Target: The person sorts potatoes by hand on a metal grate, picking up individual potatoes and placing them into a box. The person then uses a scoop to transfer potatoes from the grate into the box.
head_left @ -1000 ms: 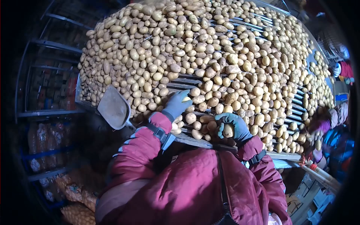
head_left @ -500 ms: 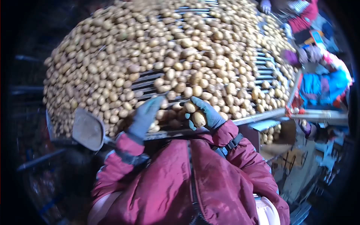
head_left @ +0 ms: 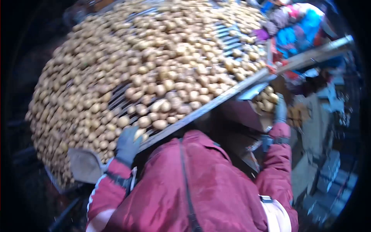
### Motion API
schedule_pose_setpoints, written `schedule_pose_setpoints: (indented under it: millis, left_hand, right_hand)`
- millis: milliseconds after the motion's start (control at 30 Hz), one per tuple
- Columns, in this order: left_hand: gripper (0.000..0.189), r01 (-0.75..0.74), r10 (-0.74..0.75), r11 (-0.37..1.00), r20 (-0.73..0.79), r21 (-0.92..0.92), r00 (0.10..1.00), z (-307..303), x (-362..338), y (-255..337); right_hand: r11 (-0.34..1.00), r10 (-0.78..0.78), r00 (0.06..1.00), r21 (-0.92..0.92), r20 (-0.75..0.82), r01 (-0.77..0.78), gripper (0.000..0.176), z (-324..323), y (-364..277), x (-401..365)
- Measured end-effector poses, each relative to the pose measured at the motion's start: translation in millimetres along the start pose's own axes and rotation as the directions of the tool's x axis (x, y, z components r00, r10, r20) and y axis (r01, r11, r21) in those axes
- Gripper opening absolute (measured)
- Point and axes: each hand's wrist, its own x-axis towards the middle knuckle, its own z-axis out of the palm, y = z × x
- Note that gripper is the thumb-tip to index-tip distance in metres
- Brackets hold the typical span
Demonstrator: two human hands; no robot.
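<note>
My left hand (head_left: 128, 146), in a grey-blue glove, is at the near edge of the potato heap. A potato (head_left: 140, 134) sits between its thumb and curled fingers. My right hand (head_left: 281, 109), gloved alike, reaches out to the right, over a cardboard box (head_left: 247, 116). Its fingers lie against the right side of the potatoes (head_left: 266, 101) in that box. Motion blur hides whether it grips one of them. The potato heap (head_left: 162, 50) covers a slatted table, with dark slats (head_left: 119, 98) showing through gaps.
A metal scoop (head_left: 85, 165) lies left of my left hand. The table's rim (head_left: 205, 108) runs diagonally in front of me. At the upper right, another person's purple-gloved hand (head_left: 261, 34) is near the potatoes, beside a blue garment (head_left: 297, 36). A beam (head_left: 317, 54) juts out to the right.
My view has turned to the right. My right hand, which held two potatoes over the table, has moved right to the box. The left hand has stayed by the heap, its fingers now around a potato.
</note>
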Motion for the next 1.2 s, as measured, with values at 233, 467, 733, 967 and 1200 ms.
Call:
schedule_pose_setpoints:
  millis: [233, 467, 733, 967, 1200]
  left_hand:
    - [0.042, 0.059, -0.169, 0.727, -0.095, -0.684, 0.981, -19, 53, 38]
    - [0.047, 0.387, -0.229, 0.861, -0.427, 0.330, 0.875, -28, 1, -86]
    - [0.057, 0.695, -0.547, 0.704, -0.513, 0.146, 0.661, -6, -51, -77]
    - [0.040, 0.574, -0.448, 0.815, -0.548, 0.074, 0.707, 7, -14, -62]
    - [0.048, 0.158, -0.175, 0.984, -0.582, -0.081, 0.794, 63, 22, -62]
  right_hand:
    - [0.981, 0.061, 0.952, 0.160, 0.300, -0.114, 0.033, 117, -17, -4]
    - [0.991, -0.004, 0.173, -0.020, 0.985, 0.134, 0.026, 354, -62, -185]
    - [0.949, 0.115, -0.080, -0.086, 0.990, 0.305, 0.033, 427, 41, -173]
    - [0.994, 0.079, 0.267, -0.055, 0.961, -0.096, 0.041, 410, -7, -131]
    - [0.983, -0.042, 0.421, -0.038, 0.906, 0.180, 0.031, 420, -54, -143]
